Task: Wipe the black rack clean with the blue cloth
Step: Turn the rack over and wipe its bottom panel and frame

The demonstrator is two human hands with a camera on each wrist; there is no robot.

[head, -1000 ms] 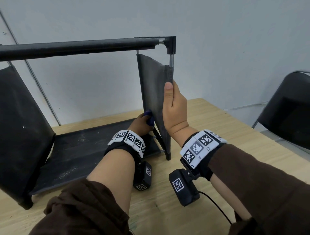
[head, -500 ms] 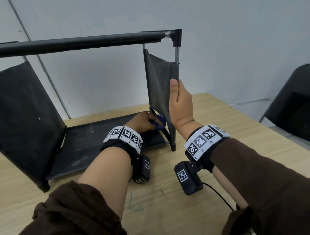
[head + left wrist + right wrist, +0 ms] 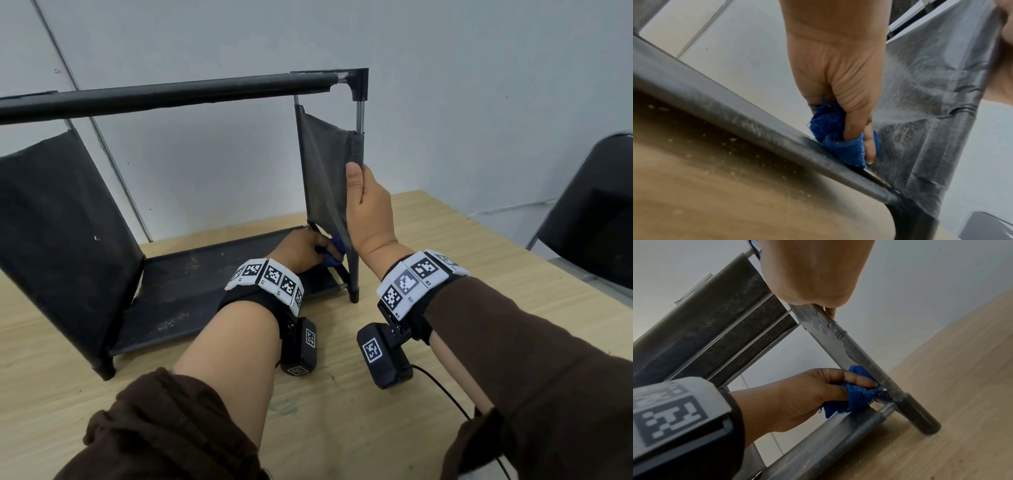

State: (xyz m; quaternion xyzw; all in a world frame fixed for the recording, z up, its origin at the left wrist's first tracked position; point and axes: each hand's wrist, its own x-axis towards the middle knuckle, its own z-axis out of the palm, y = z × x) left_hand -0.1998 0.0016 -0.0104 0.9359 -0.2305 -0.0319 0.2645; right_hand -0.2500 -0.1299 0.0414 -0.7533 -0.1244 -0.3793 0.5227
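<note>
1. Nearest to me are my two brown sleeves (image 3: 534, 359) and the white marker bands on both wrists, each with a small black camera box hanging below it over the wooden table (image 3: 342, 428).
2. My left hand (image 3: 298, 251) reaches into the lower right corner of the black rack (image 3: 205, 294). Its fingers are curled round the bunched blue cloth (image 3: 840, 139), with the forefinger pressing the cloth down where the lower bar meets the right side panel.
3. From my right wrist I see the cloth (image 3: 855, 395) wedged against the front right post, just above the foot that stands on the table. Pale specks cling to the cloth.
4. My right hand (image 3: 368, 209) is clasped round the front right post of the rack, higher up, with the thumb lying upright along the edge of the fabric side panel. The fingers wrap behind the post, mostly hidden from me.
5. The rack stands upright on the table, its bottom shelf dusty with pale smears and crumbs, its left side panel (image 3: 58, 240) nearer to me than the shelf's far edge, its top bar running across above.
6. Off to the right stands a black chair (image 3: 596, 212), apart from the table; behind everything is a pale wall (image 3: 479, 85).
</note>
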